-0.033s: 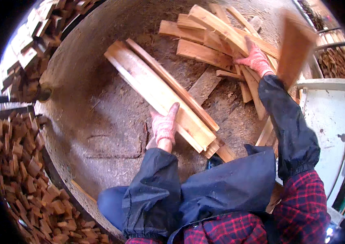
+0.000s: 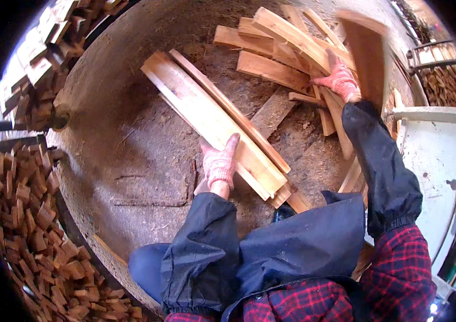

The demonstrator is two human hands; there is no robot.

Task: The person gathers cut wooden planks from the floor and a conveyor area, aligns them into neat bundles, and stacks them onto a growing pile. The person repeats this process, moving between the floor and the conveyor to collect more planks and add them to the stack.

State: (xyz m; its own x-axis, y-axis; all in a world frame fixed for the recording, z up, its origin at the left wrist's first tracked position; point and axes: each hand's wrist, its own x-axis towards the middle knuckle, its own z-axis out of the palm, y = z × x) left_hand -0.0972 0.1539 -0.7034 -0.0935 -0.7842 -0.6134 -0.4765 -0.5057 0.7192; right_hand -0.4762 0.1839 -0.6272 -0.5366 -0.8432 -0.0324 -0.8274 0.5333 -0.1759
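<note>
My left hand [image 2: 220,163], in a pink knitted glove, holds the near side of a stack of pale wooden boards [image 2: 206,115]. Its thumb lies over the top board; the other fingers are partly hidden below. My right hand [image 2: 342,81], gloved alike, is at a loose heap of boards [image 2: 276,72] at the upper right. Thumb and forefinger straddle the near end of one wooden board [image 2: 292,38]. Just right of that hand stands a broad brown board [image 2: 365,61], blurred by motion; what supports it is hidden.
Cut wood pieces [image 2: 51,241] are piled at the left, beyond a curved rim [image 2: 88,225]. More stacked wood [image 2: 40,64] stands at the upper left. A white metal-looking frame with a panel [image 2: 432,161] is at the right. A dark apron [image 2: 303,231] covers my lap.
The broad brown board has swung leftward and now stands more upright. My hands and the stacked boards shift only slightly in the picture.
</note>
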